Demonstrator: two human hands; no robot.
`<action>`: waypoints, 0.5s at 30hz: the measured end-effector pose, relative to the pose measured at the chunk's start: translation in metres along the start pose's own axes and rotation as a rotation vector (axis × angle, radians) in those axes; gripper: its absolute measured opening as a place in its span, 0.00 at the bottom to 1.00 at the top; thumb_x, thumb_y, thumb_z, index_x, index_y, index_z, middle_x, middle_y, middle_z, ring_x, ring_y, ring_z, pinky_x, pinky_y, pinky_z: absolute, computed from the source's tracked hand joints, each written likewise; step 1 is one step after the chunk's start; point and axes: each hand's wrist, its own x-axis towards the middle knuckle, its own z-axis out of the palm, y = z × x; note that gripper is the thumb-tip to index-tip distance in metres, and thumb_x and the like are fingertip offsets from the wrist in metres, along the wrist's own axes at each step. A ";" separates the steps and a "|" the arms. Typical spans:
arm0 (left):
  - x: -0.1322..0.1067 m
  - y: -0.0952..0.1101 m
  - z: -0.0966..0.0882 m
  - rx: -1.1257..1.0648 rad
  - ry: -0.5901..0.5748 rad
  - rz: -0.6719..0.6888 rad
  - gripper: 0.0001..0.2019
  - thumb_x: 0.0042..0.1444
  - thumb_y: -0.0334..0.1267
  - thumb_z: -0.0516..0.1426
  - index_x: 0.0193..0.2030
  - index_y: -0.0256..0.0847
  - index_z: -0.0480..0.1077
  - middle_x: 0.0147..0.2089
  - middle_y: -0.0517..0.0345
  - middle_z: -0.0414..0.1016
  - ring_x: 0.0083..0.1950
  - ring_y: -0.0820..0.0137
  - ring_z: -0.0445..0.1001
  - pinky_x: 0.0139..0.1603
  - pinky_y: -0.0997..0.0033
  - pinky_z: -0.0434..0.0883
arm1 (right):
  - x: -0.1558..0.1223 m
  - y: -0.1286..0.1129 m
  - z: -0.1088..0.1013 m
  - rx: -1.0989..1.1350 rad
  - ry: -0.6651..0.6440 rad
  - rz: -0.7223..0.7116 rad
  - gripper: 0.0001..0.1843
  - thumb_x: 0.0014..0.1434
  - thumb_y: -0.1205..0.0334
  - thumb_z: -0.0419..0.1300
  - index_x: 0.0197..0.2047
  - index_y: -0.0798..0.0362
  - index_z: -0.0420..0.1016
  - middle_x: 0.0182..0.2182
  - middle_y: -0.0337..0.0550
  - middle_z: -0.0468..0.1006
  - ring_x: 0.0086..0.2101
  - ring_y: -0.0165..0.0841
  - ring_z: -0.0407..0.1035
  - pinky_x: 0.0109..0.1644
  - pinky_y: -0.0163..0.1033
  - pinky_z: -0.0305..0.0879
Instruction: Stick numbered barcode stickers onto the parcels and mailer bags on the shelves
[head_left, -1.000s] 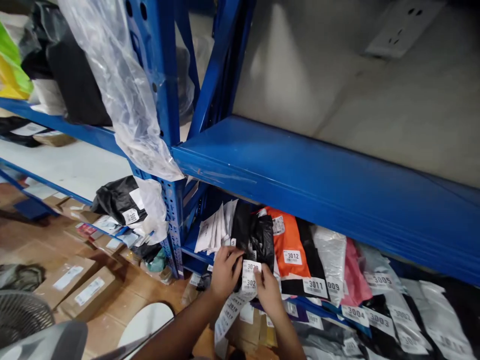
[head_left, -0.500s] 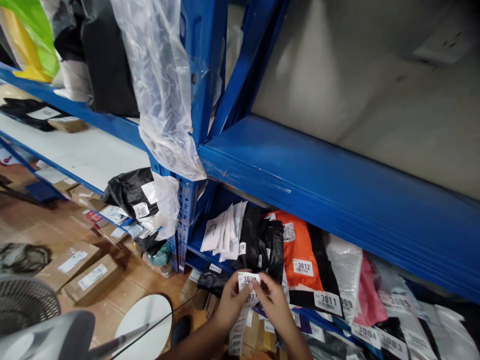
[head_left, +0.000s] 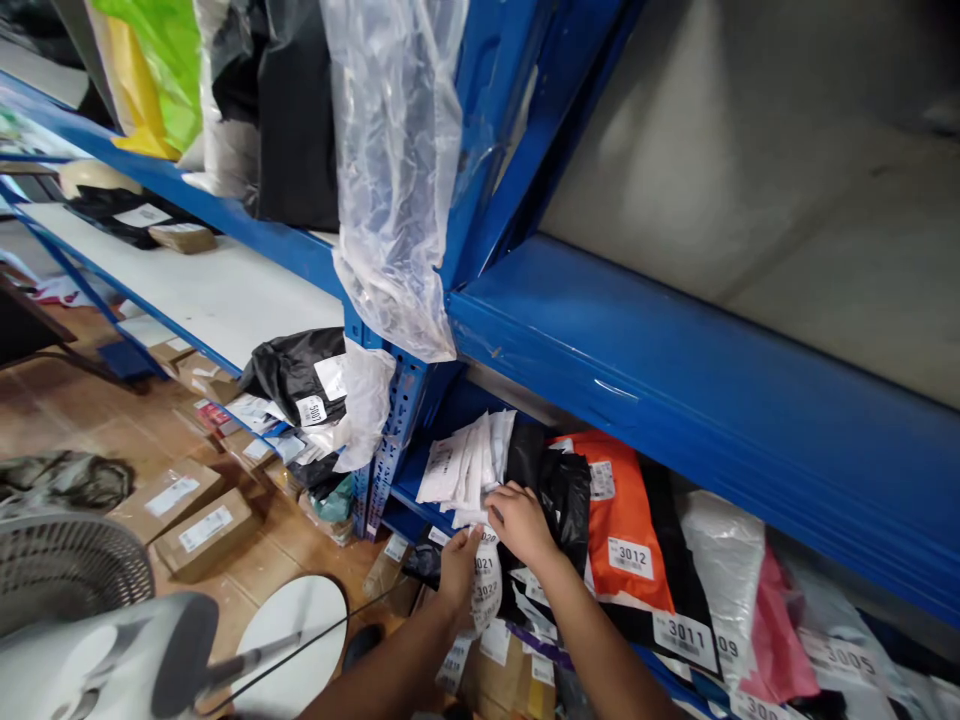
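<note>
My left hand (head_left: 459, 570) is closed on a strip of white number stickers (head_left: 484, 590) that hangs down below the lower shelf. My right hand (head_left: 519, 520) reaches up to the parcels on that shelf, fingers pressed against the white envelopes (head_left: 465, 468) next to a black plastic parcel (head_left: 559, 495); I cannot make out anything in its fingers. An orange parcel (head_left: 622, 515) labelled 3012 stands to the right, then a black one labelled 3011 (head_left: 679, 630).
A blue metal rack beam (head_left: 675, 400) runs above the parcels, with an upright post (head_left: 390, 460) to the left. Clear plastic wrap (head_left: 397, 170) hangs from the upper shelf. Cardboard boxes (head_left: 202, 525) lie on the wooden floor, and a fan (head_left: 67, 570) stands at the lower left.
My right hand has left the sticker strip and gone up to the envelopes on the shelf. My left hand has stayed low with the strip. The view has swung left.
</note>
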 end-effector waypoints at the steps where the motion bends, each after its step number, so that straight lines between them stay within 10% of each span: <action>1: 0.003 -0.001 0.002 -0.027 -0.005 0.001 0.23 0.30 0.55 0.66 0.20 0.36 0.69 0.18 0.64 0.67 0.21 0.76 0.64 0.26 0.74 0.59 | -0.001 0.001 0.000 0.001 -0.003 0.006 0.08 0.55 0.68 0.54 0.31 0.50 0.74 0.33 0.40 0.78 0.39 0.35 0.67 0.43 0.40 0.56; 15: 0.001 0.012 0.010 -0.261 -0.062 -0.003 0.20 0.35 0.51 0.67 0.29 0.36 0.74 0.26 0.57 0.76 0.30 0.70 0.73 0.35 0.72 0.66 | -0.006 0.001 -0.002 0.119 -0.029 0.088 0.09 0.57 0.61 0.55 0.28 0.50 0.73 0.33 0.40 0.77 0.39 0.36 0.68 0.42 0.39 0.57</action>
